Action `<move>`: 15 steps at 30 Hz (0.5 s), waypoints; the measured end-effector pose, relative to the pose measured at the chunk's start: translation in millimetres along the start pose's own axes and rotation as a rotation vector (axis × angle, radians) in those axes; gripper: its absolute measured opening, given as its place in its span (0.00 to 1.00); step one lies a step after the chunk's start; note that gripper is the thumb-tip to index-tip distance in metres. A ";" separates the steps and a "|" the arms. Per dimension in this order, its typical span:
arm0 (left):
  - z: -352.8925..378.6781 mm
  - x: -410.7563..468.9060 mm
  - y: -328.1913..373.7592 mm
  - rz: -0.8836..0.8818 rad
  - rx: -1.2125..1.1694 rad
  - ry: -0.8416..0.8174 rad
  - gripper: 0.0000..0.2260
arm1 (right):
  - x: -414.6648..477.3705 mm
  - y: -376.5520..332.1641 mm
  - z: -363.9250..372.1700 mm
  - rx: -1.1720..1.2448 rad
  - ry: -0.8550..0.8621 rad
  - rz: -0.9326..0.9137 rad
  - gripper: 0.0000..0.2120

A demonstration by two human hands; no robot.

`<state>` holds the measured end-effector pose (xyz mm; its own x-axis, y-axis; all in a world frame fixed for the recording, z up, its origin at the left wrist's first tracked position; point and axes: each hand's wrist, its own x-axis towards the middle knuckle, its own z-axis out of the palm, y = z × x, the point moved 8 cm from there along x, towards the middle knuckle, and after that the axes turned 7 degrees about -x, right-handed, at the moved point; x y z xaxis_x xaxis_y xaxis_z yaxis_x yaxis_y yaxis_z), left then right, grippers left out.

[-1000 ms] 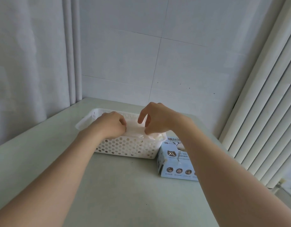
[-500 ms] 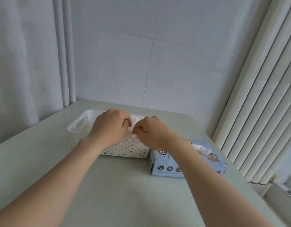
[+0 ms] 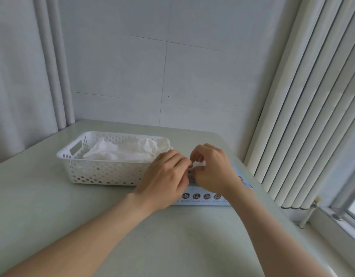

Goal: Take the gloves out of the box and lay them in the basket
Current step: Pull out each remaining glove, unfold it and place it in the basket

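Over the box [image 3: 202, 198], the left hand [image 3: 164, 176] and right hand [image 3: 211, 172] meet, each pinching a white glove [image 3: 199, 164] with curled fingers. Just to their left, the basket [image 3: 104, 172] holds more gloves [image 3: 128, 152].

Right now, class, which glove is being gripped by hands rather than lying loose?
The white glove at the blue box, pinched by the left hand and right hand; the other gloves lie heaped in the basket.

Over box [image 3: 202, 196], left hand [image 3: 164, 176] and right hand [image 3: 210, 172] pinching glove [image 3: 198, 164], basket [image 3: 104, 172] alongside
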<state>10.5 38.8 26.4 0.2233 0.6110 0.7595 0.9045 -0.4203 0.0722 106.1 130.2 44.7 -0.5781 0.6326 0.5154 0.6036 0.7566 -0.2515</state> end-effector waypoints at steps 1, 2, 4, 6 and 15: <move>4.1 -0.8 2.6 -0.005 -0.009 -0.012 0.08 | -3.7 6.4 -0.4 -0.010 -0.011 0.040 0.12; 7.0 -2.1 3.7 -0.012 -0.011 -0.023 0.08 | -7.3 12.7 -0.8 -0.017 -0.019 0.079 0.12; 8.2 -5.2 2.5 -0.027 0.004 -0.043 0.10 | -9.7 22.8 1.5 -0.002 -0.053 0.137 0.12; 10.5 -5.9 1.2 -0.029 0.032 -0.070 0.12 | -9.6 31.1 1.9 0.020 -0.059 0.164 0.08; 17.3 -8.5 -1.3 -0.077 0.043 -0.131 0.16 | -12.1 38.1 -7.9 -0.026 0.140 0.083 0.06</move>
<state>13.7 45.8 8.7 0.1957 0.7240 0.6615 0.9348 -0.3415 0.0973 140.4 150.1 35.4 -0.4444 0.6618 0.6037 0.6611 0.6971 -0.2776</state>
